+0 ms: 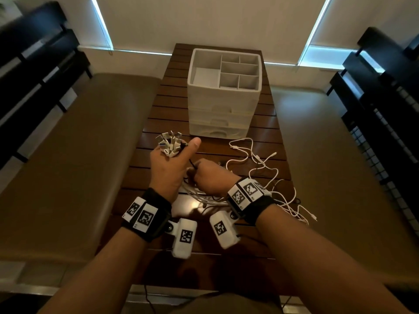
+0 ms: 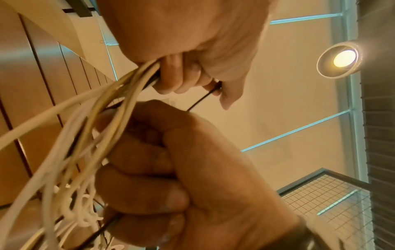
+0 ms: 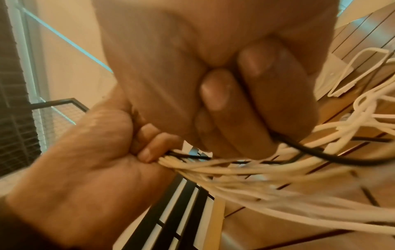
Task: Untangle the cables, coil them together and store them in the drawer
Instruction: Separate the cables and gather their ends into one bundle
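The left hand (image 2: 171,177) fills the lower middle of the frame, its fingers (image 2: 136,162) curled into a fist round a bundle of thin white cables (image 2: 70,143) mixed with a thin black cable (image 2: 107,228). The strands run up to the right hand (image 2: 192,50) at the top, whose curled fingers grip the same bundle and pinch the black cable's end near the thumb. Behind the cables on the left lies the slatted brown wooden desk (image 2: 32,84). A round glowing ceiling lamp (image 2: 342,59) shines at upper right, above a black wire-mesh panel (image 2: 320,203).
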A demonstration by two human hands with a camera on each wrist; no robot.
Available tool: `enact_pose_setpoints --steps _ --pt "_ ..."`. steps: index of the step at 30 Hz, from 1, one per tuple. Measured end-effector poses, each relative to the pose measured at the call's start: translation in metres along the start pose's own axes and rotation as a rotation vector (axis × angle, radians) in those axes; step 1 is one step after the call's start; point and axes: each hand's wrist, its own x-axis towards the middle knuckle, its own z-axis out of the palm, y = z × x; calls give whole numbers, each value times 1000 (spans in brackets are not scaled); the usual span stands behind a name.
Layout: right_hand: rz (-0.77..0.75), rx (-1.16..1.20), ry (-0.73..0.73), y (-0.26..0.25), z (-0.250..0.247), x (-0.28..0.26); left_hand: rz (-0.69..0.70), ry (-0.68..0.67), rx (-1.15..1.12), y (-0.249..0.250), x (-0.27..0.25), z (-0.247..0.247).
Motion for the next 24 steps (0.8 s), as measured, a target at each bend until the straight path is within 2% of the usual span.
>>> enact_pose_setpoints --steps 4,8,10,15,17,20,24 --pt "-42 -121 5 -2 2 1 -47 22 -2 0 3 0" --pt "-85 -114 67 4 6 5 -179 36 -71 -1 7 -4" --pt "-121 -81 98 13 8 6 -191 26 -78 -4 9 -10" --pt "-180 41 174 26 9 9 -284 -120 -260 -12 12 -21" --pt "-196 83 176 27 6 11 -281 -141 -285 -11 16 -22" --pt "-205 -57 188 31 -4 11 -227 -141 -295 -5 22 -26" --pt "-219 -265 241 34 -33 9 -277 -147 -374 -1 32 -41"
